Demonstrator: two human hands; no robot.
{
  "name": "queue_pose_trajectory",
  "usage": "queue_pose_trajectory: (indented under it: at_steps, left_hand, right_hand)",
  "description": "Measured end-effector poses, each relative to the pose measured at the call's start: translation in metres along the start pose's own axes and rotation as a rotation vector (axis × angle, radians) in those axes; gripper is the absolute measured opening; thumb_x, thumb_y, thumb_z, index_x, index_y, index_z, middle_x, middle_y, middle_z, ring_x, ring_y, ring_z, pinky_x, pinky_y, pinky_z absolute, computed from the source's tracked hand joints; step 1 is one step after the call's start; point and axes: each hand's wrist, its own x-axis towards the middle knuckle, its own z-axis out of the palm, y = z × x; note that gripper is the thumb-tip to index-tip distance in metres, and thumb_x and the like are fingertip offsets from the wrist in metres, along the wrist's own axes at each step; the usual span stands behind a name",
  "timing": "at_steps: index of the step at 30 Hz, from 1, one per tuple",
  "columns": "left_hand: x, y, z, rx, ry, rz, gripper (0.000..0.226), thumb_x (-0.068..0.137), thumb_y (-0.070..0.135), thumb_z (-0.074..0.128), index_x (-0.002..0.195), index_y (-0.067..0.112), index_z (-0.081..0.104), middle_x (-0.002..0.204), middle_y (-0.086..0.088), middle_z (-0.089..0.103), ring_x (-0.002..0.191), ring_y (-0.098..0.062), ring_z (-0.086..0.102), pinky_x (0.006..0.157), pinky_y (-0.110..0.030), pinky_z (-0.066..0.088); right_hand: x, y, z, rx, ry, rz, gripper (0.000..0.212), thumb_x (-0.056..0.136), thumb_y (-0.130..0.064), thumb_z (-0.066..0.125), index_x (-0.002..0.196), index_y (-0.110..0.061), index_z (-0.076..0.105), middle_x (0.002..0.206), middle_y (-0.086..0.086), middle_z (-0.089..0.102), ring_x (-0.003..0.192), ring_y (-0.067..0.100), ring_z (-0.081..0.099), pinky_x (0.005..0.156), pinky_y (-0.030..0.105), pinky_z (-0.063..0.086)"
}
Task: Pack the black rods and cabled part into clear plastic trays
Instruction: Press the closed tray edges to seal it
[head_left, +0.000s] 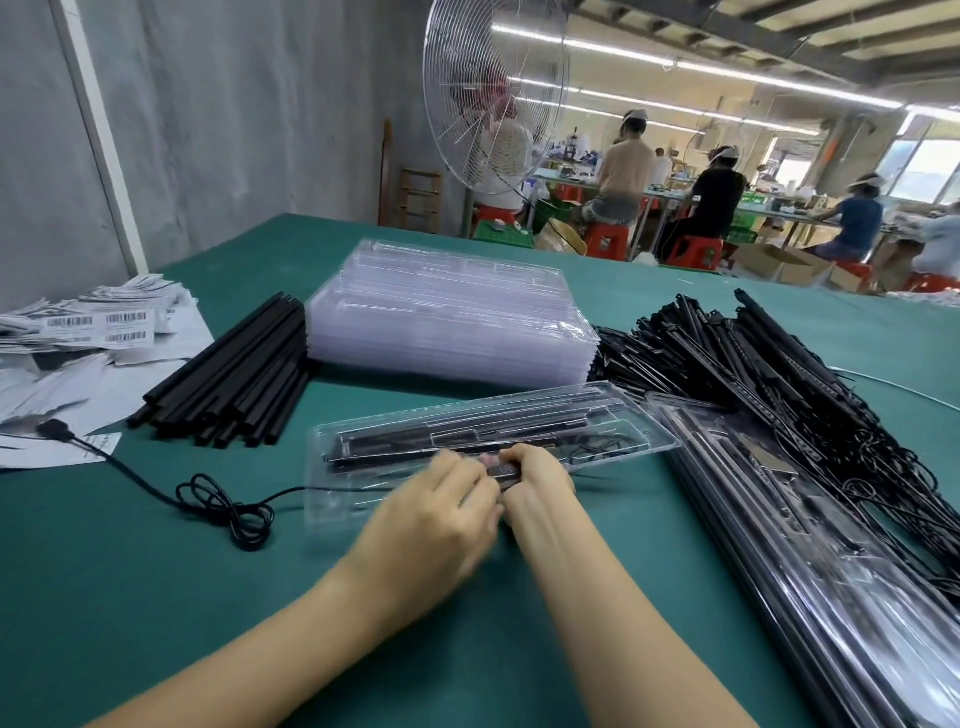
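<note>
Surface: a wide table (156, 597) covered in dark green matting that reaches to the far edge.
Tray in work: an open clear plastic tray (332, 499) lies flat in the middle of the table, just in front of the person, with black rods (467, 431) lying lengthwise in its channels.
Right hand (540, 488): fingers curled round a short black bar (506, 470) at the tray's near side.
Left hand (436, 499): blurred, pressed against the right one, its fingertips closed on the same bar.
Cable (228, 506): a thin black lead with a loose knot-like loop runs across the matting from a plug at the left towards the hands; its end is hidden behind them.
Empty trays (452, 317): a neat stack behind the open tray.
Loose rods (234, 374): a bundle of black rods left of that stack, touching it.
Cabled parts (753, 364): a tangled black heap on the right.
Packed trays (805, 545): closed clear trays, filled, overlapping along the right edge.
Papers (98, 322): barcode labels and printed sheets spread at the far left.
Room: a grey wall (234, 104) on the left, a large wire-caged fan (493, 93) behind the table, strip lights (727, 73) under the ceiling.
Background: workers (623, 171) sit on red stools (605, 241) at long benches, with green crates (501, 231) and cardboard boxes (774, 262) on the floor.
</note>
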Motion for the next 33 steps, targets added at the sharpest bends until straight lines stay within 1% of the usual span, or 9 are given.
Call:
queue_pose_trajectory:
  at_steps: [3, 5, 8, 10, 13, 17, 22, 26, 33]
  left_hand:
    - [0.001, 0.023, -0.005, -0.7, -0.185, -0.618, 0.026, 0.093, 0.039, 0.043, 0.083, 0.02, 0.058, 0.082, 0.009, 0.057, 0.081, -0.007, 0.056, 0.077, -0.014, 0.043]
    - [0.008, 0.025, -0.001, -0.985, -0.269, -1.034, 0.031, 0.097, 0.035, 0.045, 0.082, 0.011, 0.058, 0.084, -0.001, 0.063, 0.086, -0.022, 0.063, 0.085, -0.034, 0.052]
    - [0.021, 0.016, 0.001, -1.532, -0.094, -1.45, 0.032, 0.1, 0.024, 0.046, 0.088, -0.003, 0.059, 0.096, -0.02, 0.06, 0.089, -0.029, 0.062, 0.082, -0.035, 0.054]
    - [0.028, 0.014, 0.005, -1.82, 0.054, -1.594, 0.034, 0.099, 0.021, 0.048, 0.102, -0.012, 0.055, 0.106, -0.027, 0.056, 0.099, -0.032, 0.06, 0.086, -0.034, 0.05]
    - [0.036, 0.015, 0.012, -2.083, 0.153, -1.601, 0.032, 0.097, 0.02, 0.052, 0.119, -0.002, 0.047, 0.103, -0.026, 0.059, 0.1, -0.03, 0.059, 0.092, -0.037, 0.046]
    - [0.049, 0.009, 0.028, -1.954, 0.286, -1.633, 0.004, 0.092, 0.007, 0.058, 0.089, 0.005, 0.06, 0.072, -0.008, 0.065, 0.071, -0.019, 0.058, 0.066, -0.025, 0.052]
    - [0.06, 0.006, 0.038, -1.896, 0.401, -1.683, 0.011, 0.087, -0.005, 0.06, 0.097, -0.003, 0.058, 0.081, -0.017, 0.059, 0.068, -0.025, 0.058, 0.048, -0.024, 0.053]
    - [0.061, -0.001, 0.034, -1.841, 0.401, -1.697, 0.008, 0.086, -0.006, 0.06, 0.087, 0.001, 0.057, 0.077, -0.014, 0.059, 0.065, -0.023, 0.058, 0.055, -0.029, 0.052]
    - [0.061, 0.005, 0.039, -1.912, 0.473, -1.604, 0.013, 0.085, -0.006, 0.058, 0.088, 0.006, 0.053, 0.077, -0.011, 0.055, 0.066, -0.02, 0.056, 0.059, -0.026, 0.05]
  right_hand:
    - [0.004, -0.002, -0.006, 0.067, -0.007, 0.006, 0.017, 0.076, 0.014, 0.053, 0.086, 0.0, 0.05, 0.093, 0.021, 0.058, 0.077, 0.027, 0.053, 0.074, 0.041, 0.046]
    - [0.005, -0.002, -0.009, 0.088, -0.046, 0.016, 0.015, 0.08, 0.012, 0.051, 0.088, 0.0, 0.051, 0.094, 0.018, 0.056, 0.07, 0.028, 0.052, 0.071, 0.04, 0.046]
    - [0.003, -0.002, -0.01, 0.136, -0.077, 0.036, 0.016, 0.081, 0.013, 0.05, 0.076, -0.002, 0.05, 0.08, 0.012, 0.053, 0.062, 0.023, 0.048, 0.057, 0.033, 0.044]
    - [-0.003, -0.005, -0.01, 0.177, -0.097, 0.061, 0.021, 0.082, 0.012, 0.05, 0.068, -0.003, 0.046, 0.07, 0.008, 0.049, 0.058, 0.021, 0.046, 0.049, 0.032, 0.043]
    - [-0.012, -0.009, -0.007, 0.219, -0.103, 0.109, 0.024, 0.082, 0.011, 0.052, 0.064, -0.004, 0.047, 0.064, 0.007, 0.048, 0.053, 0.02, 0.046, 0.032, 0.021, 0.041]
    - [-0.02, -0.008, -0.002, 0.256, -0.14, 0.159, 0.02, 0.081, 0.008, 0.054, 0.067, -0.004, 0.049, 0.067, 0.009, 0.051, 0.056, 0.024, 0.05, 0.046, 0.032, 0.045]
    - [-0.027, -0.005, -0.008, 0.281, -0.206, 0.157, 0.014, 0.085, 0.001, 0.061, 0.073, -0.004, 0.055, 0.072, 0.011, 0.056, 0.06, 0.025, 0.054, 0.054, 0.035, 0.05]
    - [-0.032, -0.009, -0.014, 0.3, -0.275, 0.146, 0.015, 0.088, -0.005, 0.061, 0.074, -0.004, 0.056, 0.073, 0.011, 0.058, 0.065, 0.024, 0.056, 0.043, 0.026, 0.052]
    - [-0.033, -0.002, -0.016, 0.384, -0.256, 0.108, 0.012, 0.084, 0.005, 0.057, 0.076, -0.003, 0.053, 0.076, 0.012, 0.055, 0.065, 0.024, 0.054, 0.059, 0.029, 0.049]
